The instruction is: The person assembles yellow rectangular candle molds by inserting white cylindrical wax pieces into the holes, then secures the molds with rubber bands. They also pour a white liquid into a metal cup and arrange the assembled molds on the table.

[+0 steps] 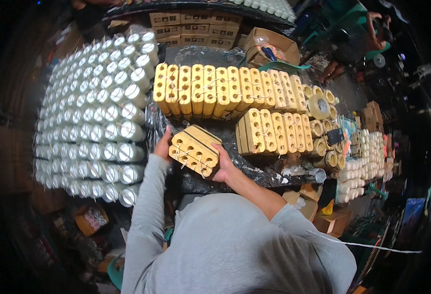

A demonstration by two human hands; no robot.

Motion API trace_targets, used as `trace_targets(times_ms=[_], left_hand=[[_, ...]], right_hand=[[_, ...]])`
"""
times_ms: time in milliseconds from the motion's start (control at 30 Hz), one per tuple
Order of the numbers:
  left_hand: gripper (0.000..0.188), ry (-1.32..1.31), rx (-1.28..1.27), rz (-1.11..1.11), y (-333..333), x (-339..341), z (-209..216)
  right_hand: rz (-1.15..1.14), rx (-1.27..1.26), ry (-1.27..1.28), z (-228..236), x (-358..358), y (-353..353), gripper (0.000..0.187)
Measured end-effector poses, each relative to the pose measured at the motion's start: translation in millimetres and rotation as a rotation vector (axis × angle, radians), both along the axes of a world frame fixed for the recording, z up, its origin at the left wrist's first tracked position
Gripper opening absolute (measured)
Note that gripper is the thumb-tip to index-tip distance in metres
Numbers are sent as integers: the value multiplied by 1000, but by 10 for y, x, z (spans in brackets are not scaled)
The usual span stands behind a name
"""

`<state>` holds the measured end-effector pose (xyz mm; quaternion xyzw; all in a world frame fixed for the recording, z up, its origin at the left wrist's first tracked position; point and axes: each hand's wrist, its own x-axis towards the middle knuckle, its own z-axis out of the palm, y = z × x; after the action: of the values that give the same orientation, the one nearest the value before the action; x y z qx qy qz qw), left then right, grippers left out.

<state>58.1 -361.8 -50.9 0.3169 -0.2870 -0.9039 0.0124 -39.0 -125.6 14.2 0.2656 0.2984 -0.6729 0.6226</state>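
A pair of yellow blocks with round holes and white strings [191, 151] is held in front of my body, tilted, above the dark table [254, 174]. My left hand [162, 144] grips their left end, its fingers partly hidden by the block. At the right end, my right hand [222, 165] is closed around them, with the thumb near the top edge. Beyond my hands stands a long row of similar yellow blocks [209, 90]. A shorter group of yellow blocks [274, 132] stands to the right, apart from my right hand.
White cylinders with strings [98, 117] are massed at the left. A tape roll [318, 107], a dark phone-like slab [335, 135] and a clear cup [316, 175] lie at the right. Cardboard boxes [196, 30] are stacked at the back. Another person [362, 44] is at the far right.
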Motion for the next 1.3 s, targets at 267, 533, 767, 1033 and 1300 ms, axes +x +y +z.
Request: trace_targets(times_ms=[267,533,767,1033,1300], left_hand=[[104,101,-916,-194,1196,-4,-254],[99,167,-1361,-492,1442,-628,-730],[109,135,-1108,-450,1400,-932,-990],[83,142,-950,-425,1401,-910,-1207],[94,29,-1213,-328,1658,-804,-1143]], right_hand=[[-337,-161,-201,-45,-243,382,58],[-562,-287,-237,-52,-174,554,59],[-633,-294,-236,-207,-186,441,64],[-531,-361,-139,-233,90,656,98],[-312,-229,49,-424,76,1023,91]])
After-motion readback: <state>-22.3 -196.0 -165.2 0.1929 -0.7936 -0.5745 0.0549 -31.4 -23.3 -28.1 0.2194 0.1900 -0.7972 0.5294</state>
